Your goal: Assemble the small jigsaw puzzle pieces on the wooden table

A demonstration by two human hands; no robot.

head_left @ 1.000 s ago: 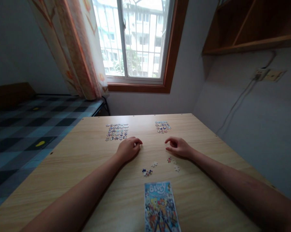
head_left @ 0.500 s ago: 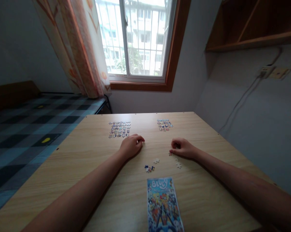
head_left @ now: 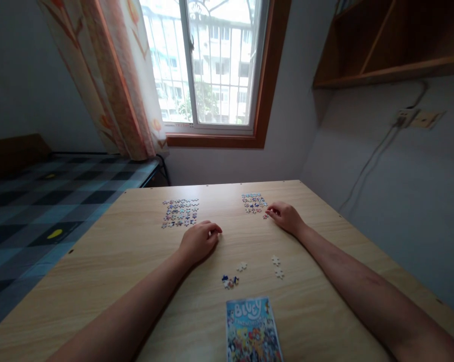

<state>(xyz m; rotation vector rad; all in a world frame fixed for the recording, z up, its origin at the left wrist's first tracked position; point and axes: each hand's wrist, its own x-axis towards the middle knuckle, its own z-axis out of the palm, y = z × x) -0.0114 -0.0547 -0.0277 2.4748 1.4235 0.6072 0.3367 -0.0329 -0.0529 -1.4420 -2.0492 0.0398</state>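
Right hand [head_left: 286, 216] moved puzzle piece [head_left: 265, 216] forward — shelf [head_left: 400, 72] shadowed.

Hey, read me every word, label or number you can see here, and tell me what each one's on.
"BLUEY": across the top of the printed picture sheet.
Smaller line under that title: too blurred to read.
Marks on the window's lower rail: too small to read.
I can't make out any other words or numbers.
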